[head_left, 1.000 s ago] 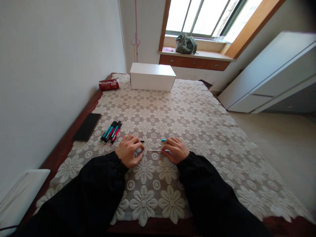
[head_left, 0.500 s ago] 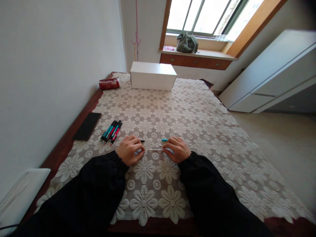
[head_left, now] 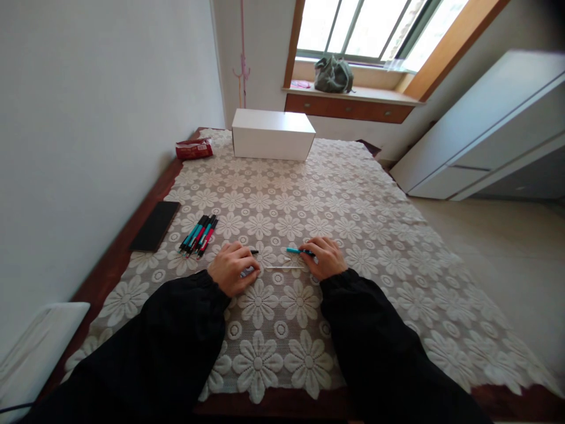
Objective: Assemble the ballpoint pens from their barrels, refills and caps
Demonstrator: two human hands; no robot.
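Lace cloth with daisy pattern [head_left: 353,194] covered the table; white box [head_left: 272,135] at the far end, bundle of pens [head_left: 199,234] and dark phone [head_left: 155,225] to my left. My left hand [head_left: 232,268] was curled around a small black-tipped part — my right hand [head_left: 324,257] pinched a teal pen [head_left: 298,251], hands apart. Between them, on the cloth, lay a thin white refill [head_left: 282,268].
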